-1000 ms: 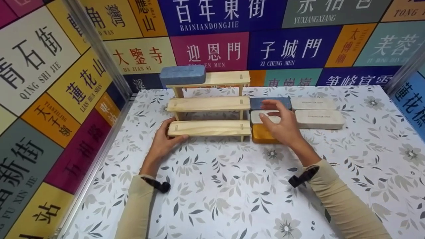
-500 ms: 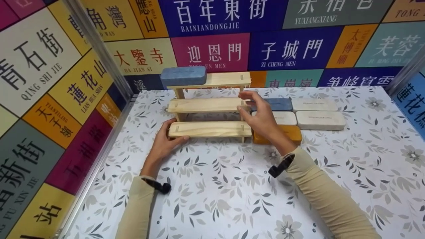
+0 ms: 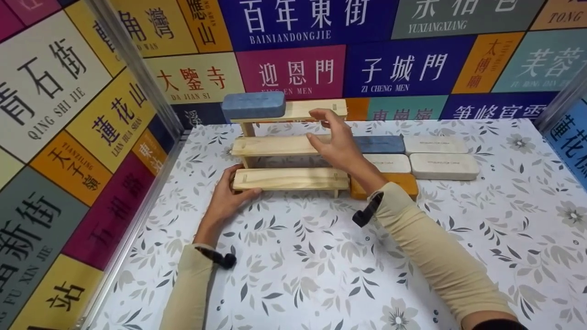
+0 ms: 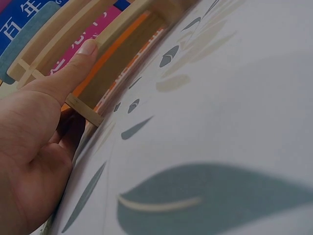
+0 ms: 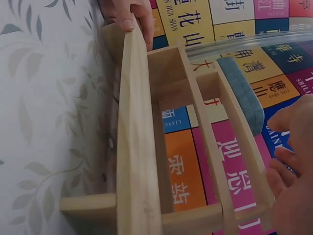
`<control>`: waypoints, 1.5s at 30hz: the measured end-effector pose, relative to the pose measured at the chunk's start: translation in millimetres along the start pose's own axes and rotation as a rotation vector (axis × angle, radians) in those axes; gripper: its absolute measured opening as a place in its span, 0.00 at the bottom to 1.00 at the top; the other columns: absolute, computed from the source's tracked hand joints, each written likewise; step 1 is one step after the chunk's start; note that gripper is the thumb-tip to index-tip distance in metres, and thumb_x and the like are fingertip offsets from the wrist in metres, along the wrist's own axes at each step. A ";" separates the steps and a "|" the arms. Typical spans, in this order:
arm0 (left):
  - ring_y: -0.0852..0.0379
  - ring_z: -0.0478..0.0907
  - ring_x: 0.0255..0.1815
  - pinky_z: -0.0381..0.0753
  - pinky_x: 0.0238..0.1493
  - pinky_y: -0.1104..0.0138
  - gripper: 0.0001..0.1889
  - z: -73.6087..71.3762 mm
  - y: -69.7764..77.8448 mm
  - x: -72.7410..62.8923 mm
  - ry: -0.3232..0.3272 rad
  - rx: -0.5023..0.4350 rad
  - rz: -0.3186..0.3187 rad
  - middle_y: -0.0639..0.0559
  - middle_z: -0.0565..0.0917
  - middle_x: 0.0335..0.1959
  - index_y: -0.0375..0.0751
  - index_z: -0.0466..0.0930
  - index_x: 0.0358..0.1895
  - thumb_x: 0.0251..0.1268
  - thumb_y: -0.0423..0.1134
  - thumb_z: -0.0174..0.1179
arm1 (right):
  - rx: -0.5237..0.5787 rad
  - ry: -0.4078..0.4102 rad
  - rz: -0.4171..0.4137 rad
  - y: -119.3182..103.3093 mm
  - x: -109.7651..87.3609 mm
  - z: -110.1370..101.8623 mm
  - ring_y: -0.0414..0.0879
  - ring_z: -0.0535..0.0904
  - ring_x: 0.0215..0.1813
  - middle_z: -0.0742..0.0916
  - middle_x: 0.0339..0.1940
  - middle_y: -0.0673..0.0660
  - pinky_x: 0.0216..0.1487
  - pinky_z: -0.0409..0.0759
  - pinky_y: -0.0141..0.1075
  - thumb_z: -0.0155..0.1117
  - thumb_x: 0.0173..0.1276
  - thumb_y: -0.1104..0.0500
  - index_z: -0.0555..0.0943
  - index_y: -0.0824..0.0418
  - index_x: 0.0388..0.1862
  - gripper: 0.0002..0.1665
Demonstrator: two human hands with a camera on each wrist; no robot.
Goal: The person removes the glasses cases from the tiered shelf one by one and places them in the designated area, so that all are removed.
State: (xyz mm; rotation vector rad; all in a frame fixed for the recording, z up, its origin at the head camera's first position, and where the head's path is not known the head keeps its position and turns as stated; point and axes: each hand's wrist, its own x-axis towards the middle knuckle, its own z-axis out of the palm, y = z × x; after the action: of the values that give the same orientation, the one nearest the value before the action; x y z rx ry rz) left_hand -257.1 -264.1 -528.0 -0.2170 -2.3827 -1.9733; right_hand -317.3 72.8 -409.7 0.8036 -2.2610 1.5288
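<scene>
A three-tiered wooden shelf stand [image 3: 289, 178] stands on the table. My left hand [image 3: 227, 192] grips the left end of its lowest board, thumb along the front edge and fingers behind; the left wrist view shows this hand [image 4: 39, 117] close. My right hand [image 3: 337, 140] hovers over the right part of the stand, around the middle and top boards, fingers spread and bent with nothing between them. A blue rounded oblong block [image 3: 253, 104] lies on the left half of the top board. The right wrist view shows the right hand [image 5: 293, 166] apart from that blue block [image 5: 242, 93].
Right of the stand lie another blue block [image 3: 383, 144], a white block [image 3: 390, 163], an orange block [image 3: 406, 184] and two further white blocks, a back one [image 3: 435, 144] and a front one [image 3: 444, 166]. A sign-patterned wall [image 3: 293, 68] rises behind the flower-print tabletop [image 3: 293, 275].
My right hand has moved left and upward, from above the blocks on the table to the stand's right part. The left hand keeps its hold on the lowest board.
</scene>
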 end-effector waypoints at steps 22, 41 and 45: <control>0.50 0.77 0.74 0.76 0.74 0.64 0.52 -2.5 -1.4 0.7 0.011 0.014 0.005 0.47 0.76 0.76 0.43 0.60 0.84 0.60 0.40 0.83 | -0.055 -0.069 0.090 -10.7 55.9 37.0 0.54 0.72 0.78 0.77 0.77 0.62 0.80 0.73 0.41 0.69 0.79 0.61 0.69 0.64 0.80 0.35; 0.49 0.79 0.73 0.79 0.70 0.67 0.50 -2.5 -1.6 0.8 -0.005 0.020 0.016 0.46 0.77 0.74 0.43 0.61 0.83 0.61 0.40 0.83 | -0.173 -0.123 0.308 -27.6 79.5 61.6 0.54 0.59 0.89 0.64 0.90 0.61 0.89 0.58 0.44 0.67 0.80 0.43 0.50 0.59 0.91 0.55; 0.49 0.78 0.73 0.78 0.71 0.66 0.50 -2.2 -2.2 1.9 0.001 0.007 0.006 0.46 0.77 0.74 0.44 0.63 0.82 0.59 0.41 0.84 | -0.228 -0.114 0.348 -29.0 83.0 66.9 0.57 0.57 0.90 0.64 0.90 0.60 0.90 0.55 0.49 0.68 0.79 0.43 0.51 0.58 0.91 0.55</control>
State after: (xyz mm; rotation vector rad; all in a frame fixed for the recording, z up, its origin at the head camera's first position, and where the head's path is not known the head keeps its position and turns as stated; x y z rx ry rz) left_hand -259.4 -266.4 -529.5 -0.2224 -2.3857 -1.9616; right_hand -362.1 -20.1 -370.1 0.4612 -2.7110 1.3483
